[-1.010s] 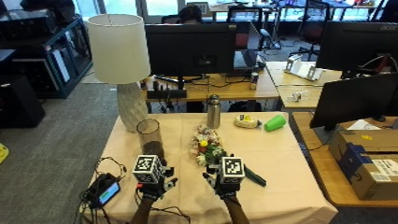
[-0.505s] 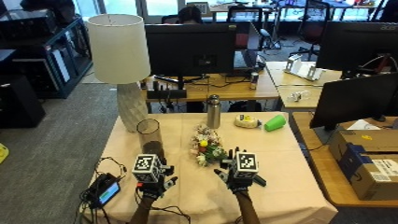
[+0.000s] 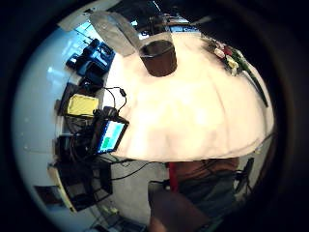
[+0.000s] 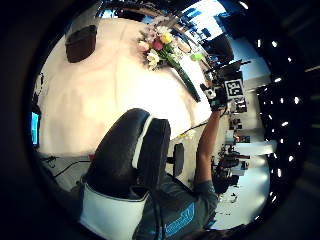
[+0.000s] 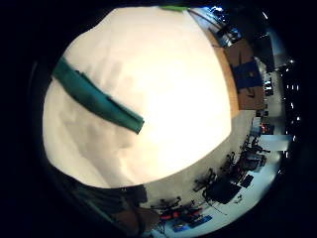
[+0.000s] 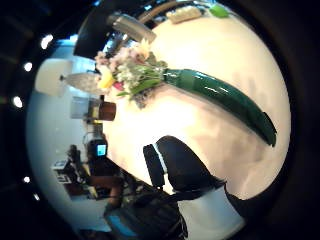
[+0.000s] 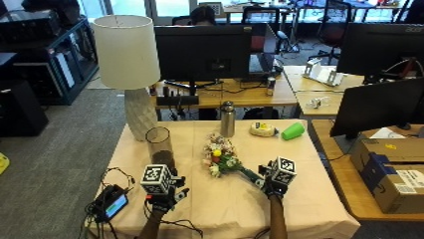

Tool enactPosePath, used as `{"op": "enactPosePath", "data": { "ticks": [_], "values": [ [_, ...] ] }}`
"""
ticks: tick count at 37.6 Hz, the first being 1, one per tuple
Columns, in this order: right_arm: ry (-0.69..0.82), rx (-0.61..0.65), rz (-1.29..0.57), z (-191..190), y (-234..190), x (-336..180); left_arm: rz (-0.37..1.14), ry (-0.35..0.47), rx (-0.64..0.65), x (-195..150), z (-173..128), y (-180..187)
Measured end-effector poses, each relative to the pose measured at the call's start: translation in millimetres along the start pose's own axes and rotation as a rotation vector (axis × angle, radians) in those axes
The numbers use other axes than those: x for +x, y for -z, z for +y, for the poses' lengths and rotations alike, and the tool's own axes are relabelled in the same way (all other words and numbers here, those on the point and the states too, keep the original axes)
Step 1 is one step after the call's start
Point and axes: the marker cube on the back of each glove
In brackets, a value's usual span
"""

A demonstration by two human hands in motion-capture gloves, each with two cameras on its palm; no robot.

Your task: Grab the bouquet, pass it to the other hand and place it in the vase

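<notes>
Gloved right hand point(image 7: 277, 180) over bouquet point(image 7: 225, 160) stem

A: Where does the outside view sit?
B: Above and behind the person, facing forward and down over the table point(image 7: 311, 164); both forearms reach up into it.

A: The left palm views?
B: Little-finger side looks across the table toward the vase point(image 3: 158, 57) and past the table edge to the floor. Thumb side faces the bouquet point(image 4: 162, 47) and takes in the right hand point(image 4: 218, 95) beyond it.

A: The right palm views?
B: Both hang close over the table. Thumb side sees the whole bouquet and the vase far off; little-finger side only the green wrap's end.

A: Overlap?
B: All share the tablecloth; all but the left little-finger view show the green wrap.
</notes>
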Motion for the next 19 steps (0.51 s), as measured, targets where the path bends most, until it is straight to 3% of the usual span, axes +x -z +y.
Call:
{"op": "enactPosePath", "data": {
  "ticks": [2, 9, 14, 19],
  "values": [
    [0.043, 0.026, -0.043, -2, -5, 4, 0.004, 0.003, -0.002, 0, 1, 0],
    [0.210, -0.109, -0.282, 4, -34, -6, 0.012, 0.001, -0.010, 0, 0, -6],
    [-0.021, -0.055, -0.041, -3, -45, 19, 0.015, -0.004, -0.009, -4, -5, -13],
    [-0.037, 0.083, -0.008, -17, -43, 18, 0.026, -0.002, -0.008, -3, -4, -12]
  ]
}}
